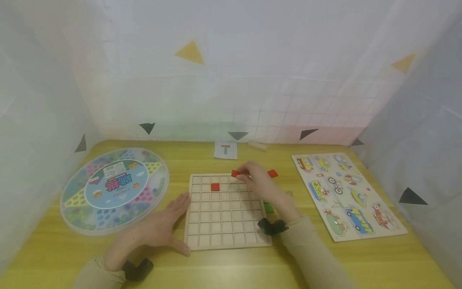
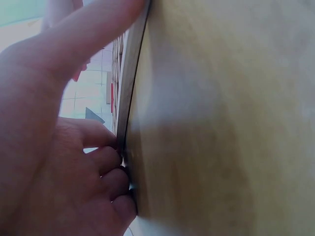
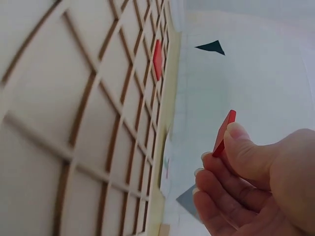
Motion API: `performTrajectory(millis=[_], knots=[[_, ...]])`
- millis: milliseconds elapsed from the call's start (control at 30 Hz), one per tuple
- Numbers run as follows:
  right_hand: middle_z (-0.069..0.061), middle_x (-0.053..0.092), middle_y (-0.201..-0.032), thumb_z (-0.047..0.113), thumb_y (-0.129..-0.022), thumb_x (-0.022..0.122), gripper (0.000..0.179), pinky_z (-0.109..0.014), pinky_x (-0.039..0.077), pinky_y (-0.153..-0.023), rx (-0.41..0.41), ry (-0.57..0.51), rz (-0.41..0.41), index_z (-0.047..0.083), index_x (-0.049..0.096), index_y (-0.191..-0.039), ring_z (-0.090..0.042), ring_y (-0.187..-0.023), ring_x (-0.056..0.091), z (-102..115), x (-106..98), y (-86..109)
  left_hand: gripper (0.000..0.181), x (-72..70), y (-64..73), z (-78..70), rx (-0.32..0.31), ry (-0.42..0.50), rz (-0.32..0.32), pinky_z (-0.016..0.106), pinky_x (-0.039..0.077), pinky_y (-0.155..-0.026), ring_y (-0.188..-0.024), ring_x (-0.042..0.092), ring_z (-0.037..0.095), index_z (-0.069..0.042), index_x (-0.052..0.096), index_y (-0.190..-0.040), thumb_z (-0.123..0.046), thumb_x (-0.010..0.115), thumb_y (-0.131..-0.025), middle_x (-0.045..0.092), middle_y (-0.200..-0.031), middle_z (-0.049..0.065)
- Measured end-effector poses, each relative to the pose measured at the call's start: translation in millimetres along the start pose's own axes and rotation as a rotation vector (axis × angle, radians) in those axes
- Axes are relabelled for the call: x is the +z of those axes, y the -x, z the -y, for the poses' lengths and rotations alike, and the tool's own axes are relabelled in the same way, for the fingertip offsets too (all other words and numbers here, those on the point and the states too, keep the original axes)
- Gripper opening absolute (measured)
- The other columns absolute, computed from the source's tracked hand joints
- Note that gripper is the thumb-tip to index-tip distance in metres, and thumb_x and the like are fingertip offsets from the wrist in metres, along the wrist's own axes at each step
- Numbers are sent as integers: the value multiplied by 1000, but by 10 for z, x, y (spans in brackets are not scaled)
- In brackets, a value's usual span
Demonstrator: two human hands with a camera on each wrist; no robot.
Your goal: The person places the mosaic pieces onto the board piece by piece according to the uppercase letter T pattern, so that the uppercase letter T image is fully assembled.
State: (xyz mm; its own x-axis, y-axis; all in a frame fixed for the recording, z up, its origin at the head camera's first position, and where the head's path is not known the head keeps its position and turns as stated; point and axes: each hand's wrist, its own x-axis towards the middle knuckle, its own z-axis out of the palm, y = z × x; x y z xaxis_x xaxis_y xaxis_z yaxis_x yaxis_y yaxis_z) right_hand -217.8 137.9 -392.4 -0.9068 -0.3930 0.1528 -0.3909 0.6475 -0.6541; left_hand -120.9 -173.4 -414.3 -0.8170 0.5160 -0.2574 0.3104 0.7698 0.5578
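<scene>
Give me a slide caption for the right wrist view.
The right hand pinches a red tile near a gridded board holding another red tile.

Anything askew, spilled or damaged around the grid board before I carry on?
Nothing stands out. The grid board looks flat and unbroken, and its one placed red tile sits within a cell. The loose red tile and green pieces lie close beside the board, so they don't look spilled, though the right arm may hide some.

The grid board (image 1: pixel 225 206) looks like matt, unvarnished wood, the held red tile (image 3: pixel 223 135) smooth and evenly coated. Glossy clear plastic encases the round game (image 1: pixel 116 184) (the tabletop (image 1: pixel 231 271) shows smooth, faintly shiny wood grain).
</scene>
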Motion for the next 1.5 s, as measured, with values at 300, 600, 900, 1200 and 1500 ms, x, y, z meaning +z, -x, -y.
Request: performTrajectory(millis=[300,600,900,1200,1500], knots=[[-7,66,-108,14,-95,69,21,-39,56,-92,-8,25,11,3,67,-113,-24,-103,64,59,98,-51,142,20,-12,17,13,6,3,57,14,-122,-152,3,42,-9,3,-161,-70,82,-60,-6,-168,13],[-8,66,-108,14,-94,70,22,-39,56,-91,-24,16,11,2,67,-112,-25,-102,64,25,169,-48,143,17,-19,18,-1,-6,6,57,15,-123,-153,3,41,-10,3,-161,-71,82,-59,-5,-168,13],[-7,66,-106,14,-94,70,20,-39,55,-90,-12,4,36,3,69,-109,-23,-101,63,62,291,-72,143,9,-7,21,0,-5,1,58,15,-122,-152,3,42,-10,3,-161,-71,81,-58,-5,-168,12],[-4,65,-103,17,-95,69,19,-37,54,-91,-10,27,54,5,70,-109,-20,-99,61,37,361,-69,143,21,-13,27,-4,-29,2,57,16,-122,-152,5,42,-11,3,-161,-72,80,-58,-5,-168,11],[-1,62,-100,19,-93,72,19,-38,52,-92,-6,24,62,8,72,-108,-19,-99,59,16,366,-61,143,12,-12,17,-18,-16,5,58,17,-122,-152,5,43,-12,3,-161,-72,81,-57,-5,-168,11]])
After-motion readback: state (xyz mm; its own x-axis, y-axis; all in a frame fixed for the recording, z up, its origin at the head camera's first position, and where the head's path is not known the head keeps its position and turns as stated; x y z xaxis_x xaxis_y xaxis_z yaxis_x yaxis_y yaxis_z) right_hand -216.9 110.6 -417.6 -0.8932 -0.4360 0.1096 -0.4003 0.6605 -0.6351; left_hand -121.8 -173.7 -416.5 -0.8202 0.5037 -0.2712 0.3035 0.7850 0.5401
